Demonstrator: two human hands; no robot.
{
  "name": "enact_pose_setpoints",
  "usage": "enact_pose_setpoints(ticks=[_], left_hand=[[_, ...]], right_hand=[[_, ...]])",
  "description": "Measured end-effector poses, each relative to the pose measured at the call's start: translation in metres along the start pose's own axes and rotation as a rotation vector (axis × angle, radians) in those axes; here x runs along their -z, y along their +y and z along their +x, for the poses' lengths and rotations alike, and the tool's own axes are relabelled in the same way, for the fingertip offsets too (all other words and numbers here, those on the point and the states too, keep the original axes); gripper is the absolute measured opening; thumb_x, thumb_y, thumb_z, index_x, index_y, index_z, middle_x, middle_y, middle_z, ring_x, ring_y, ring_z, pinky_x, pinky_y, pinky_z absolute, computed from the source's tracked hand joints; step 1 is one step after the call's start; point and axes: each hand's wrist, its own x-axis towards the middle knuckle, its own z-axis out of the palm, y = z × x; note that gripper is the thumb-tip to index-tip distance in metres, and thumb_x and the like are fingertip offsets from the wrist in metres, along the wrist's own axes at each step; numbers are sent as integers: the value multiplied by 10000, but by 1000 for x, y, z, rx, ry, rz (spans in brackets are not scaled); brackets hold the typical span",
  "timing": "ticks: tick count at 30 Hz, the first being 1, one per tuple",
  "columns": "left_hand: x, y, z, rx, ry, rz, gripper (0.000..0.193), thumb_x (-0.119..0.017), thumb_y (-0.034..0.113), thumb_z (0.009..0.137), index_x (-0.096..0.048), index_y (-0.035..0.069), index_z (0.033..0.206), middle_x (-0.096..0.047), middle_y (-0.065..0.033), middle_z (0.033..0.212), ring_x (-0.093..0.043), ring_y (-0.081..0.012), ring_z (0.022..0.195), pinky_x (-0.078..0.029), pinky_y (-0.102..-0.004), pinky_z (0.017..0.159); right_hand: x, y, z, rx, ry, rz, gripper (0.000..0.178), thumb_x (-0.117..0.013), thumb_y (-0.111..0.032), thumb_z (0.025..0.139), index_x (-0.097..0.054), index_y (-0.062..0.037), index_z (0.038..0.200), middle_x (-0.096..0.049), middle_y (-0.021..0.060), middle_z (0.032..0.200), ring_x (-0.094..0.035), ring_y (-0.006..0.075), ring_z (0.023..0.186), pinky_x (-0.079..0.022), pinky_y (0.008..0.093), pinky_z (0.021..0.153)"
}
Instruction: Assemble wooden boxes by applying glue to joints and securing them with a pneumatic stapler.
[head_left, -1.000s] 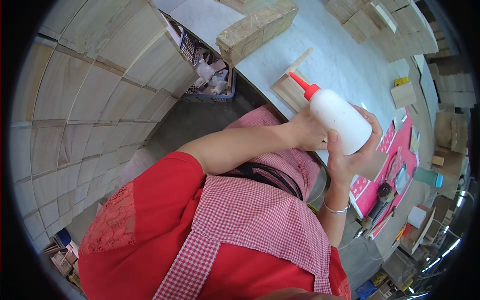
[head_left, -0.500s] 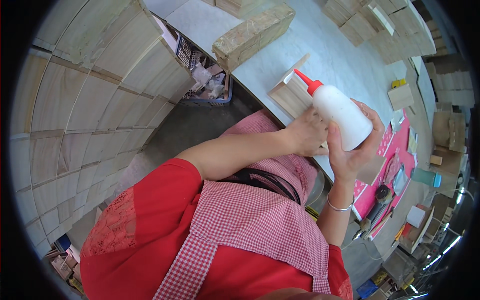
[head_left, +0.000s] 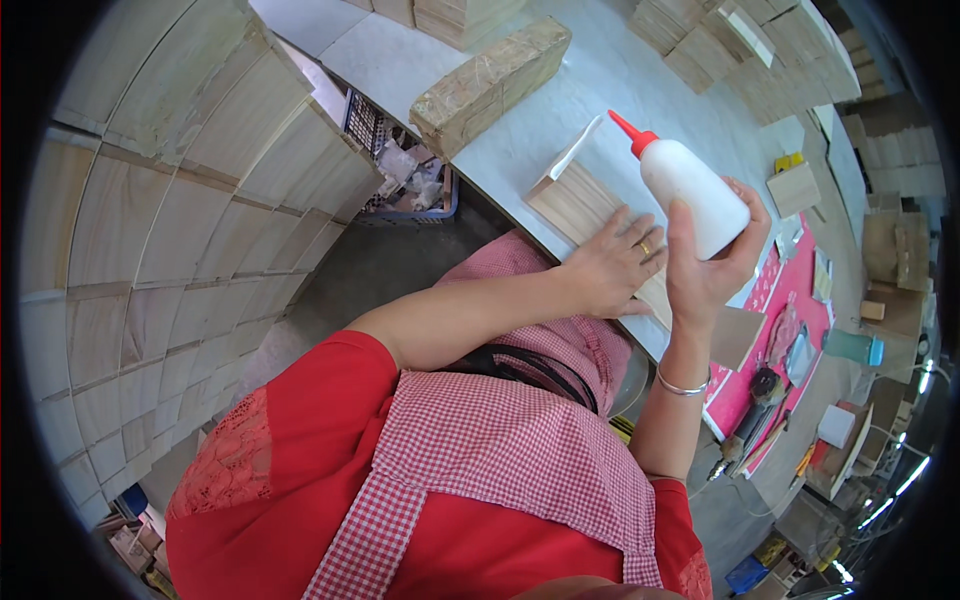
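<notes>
My right hand (head_left: 715,250) is wrapped around a white squeeze bottle (head_left: 695,195) with a red pointed nozzle. The bottle is tilted, and its tip points toward the far left, apart from the wood below. My left hand (head_left: 615,265) lies with its fingers spread on a wood-grained board (head_left: 575,203) near the table's edge. Along the board's far-left end stands a narrow strip (head_left: 572,155) with a pale edge. Part of the board is hidden beneath my left hand.
A taped, block-shaped bundle (head_left: 490,85) sits on the white table (head_left: 610,75). Stacked wooden pieces (head_left: 715,55) stand at the back. A tall stack of panels (head_left: 190,200) rises at left, with a blue crate (head_left: 410,212) of scraps nearby. Pink sheeting (head_left: 745,385) with tools lies at right.
The bottle's nozzle has moved up and to the right, away from the strip. My left hand's fingers have straightened and spread on the board. The view has shifted slightly.
</notes>
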Motion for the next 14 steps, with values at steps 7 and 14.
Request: enact_pose_setpoints(ticks=[7,14], left_hand=[[14,-22,4,-15,-171,113,806,-622,616,850,-464,118,1464,-431,-149,1518,-339,-336,1446,-212,-592,1174],[34,-48,0,-58,-233,222,824,-582,646,880,-380,175,1525,-371,-109,1570,-263,-313,1489,-174,-592,1199]], right_hand=[[104,-3,-33,-82,508,256,637,-743,-409,875,-474,5,1277,-553,143,1193,-604,277,1077,-530,427,909],[211,-24,-119,-254,384,-181,703,-696,-523,880,-445,-42,1327,-527,182,1314,-598,303,1129,-531,433,940]])
